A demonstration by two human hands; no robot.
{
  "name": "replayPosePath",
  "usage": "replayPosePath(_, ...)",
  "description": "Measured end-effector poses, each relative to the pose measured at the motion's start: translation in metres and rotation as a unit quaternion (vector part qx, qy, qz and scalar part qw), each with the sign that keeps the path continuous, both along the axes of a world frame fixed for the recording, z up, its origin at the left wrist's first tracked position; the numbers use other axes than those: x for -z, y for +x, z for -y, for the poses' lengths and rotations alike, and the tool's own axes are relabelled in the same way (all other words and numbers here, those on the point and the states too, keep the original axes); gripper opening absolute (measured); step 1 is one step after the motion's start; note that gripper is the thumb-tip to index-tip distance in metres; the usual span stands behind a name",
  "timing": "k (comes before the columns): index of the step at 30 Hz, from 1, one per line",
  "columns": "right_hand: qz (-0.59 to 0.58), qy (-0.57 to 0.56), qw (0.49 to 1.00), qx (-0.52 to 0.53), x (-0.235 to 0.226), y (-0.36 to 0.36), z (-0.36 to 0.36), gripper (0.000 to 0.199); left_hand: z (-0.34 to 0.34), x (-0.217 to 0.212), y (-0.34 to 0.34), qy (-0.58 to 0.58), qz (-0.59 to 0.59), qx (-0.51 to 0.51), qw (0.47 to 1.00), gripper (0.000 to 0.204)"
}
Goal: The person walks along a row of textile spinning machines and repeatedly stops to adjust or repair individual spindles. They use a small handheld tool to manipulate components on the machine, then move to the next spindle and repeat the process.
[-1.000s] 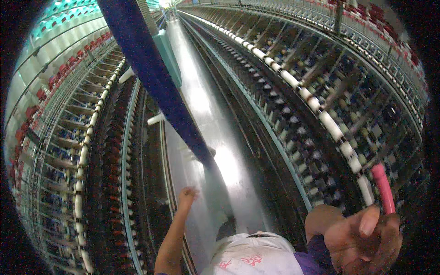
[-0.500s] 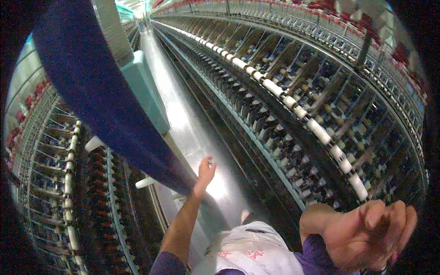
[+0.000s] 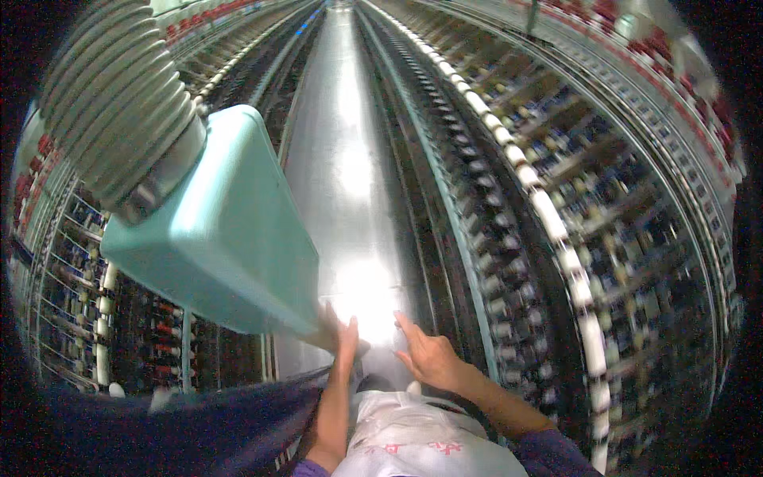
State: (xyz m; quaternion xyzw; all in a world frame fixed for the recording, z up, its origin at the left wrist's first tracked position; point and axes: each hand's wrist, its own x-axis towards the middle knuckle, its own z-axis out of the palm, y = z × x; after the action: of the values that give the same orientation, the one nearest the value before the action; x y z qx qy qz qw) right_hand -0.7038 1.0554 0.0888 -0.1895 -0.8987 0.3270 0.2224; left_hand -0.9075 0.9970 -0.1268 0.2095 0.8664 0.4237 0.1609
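My left hand is low in the middle, beside the lower corner of a pale teal box. Its thumb stands apart from the blurred fingers, and nothing shows in it; whether it touches the box I cannot tell. My right hand is held out over the shiny walkway, thumb and forefinger apart, with no object visible between them. A ribbed grey hose runs into the top of the box. Below the box, a long dark blue cloth-like band sweeps across the lower left, close to my left forearm.
A shiny metal-grey aisle floor runs straight ahead. On the right stands a long spinning frame with white rollers and a row of bobbins. Another such frame with white rollers lines the left. A white apron covers my front.
My view has turned so the aisle runs straight ahead. My right hand has come from the far right to the middle. The teal box looks much nearer; the blue band now lies lower.
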Motion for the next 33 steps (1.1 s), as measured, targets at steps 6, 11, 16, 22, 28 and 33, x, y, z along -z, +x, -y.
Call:
replayPosePath(6,0.098,0.038,0.988,-0.111,0.043,-0.14,-0.18,0.04,-0.008,0.013,-0.051,0.066,0.015,0.028,0.997,0.077)
replayPosePath(11,0.157,0.083,0.983,-0.048,0.104,-0.232,-0.318,0.028,-0.034,0.007,-0.108,0.141,0.037,-0.022,0.989,0.074)
replayPosePath(16,0.244,0.088,0.964,-0.055,0.152,-0.272,-0.418,0.016,-0.067,-0.002,-0.175,0.148,0.056,-0.153,0.975,0.071)
replayPosePath(22,0.319,0.077,0.943,-0.061,0.199,-0.335,-0.508,0.021,-0.126,0.004,-0.228,0.043,-0.034,-0.33,0.942,0.075)
replayPosePath(28,0.313,0.141,0.923,-0.172,0.216,-0.505,-0.649,0.02,-0.219,0.066,-0.345,-0.076,0.06,-0.442,0.892,0.06)
replayPosePath(33,0.174,0.17,0.951,-0.188,0.172,-0.663,-0.761,0.017,-0.353,0.064,-0.5,0.245,0.203,-0.503,0.803,0.01)
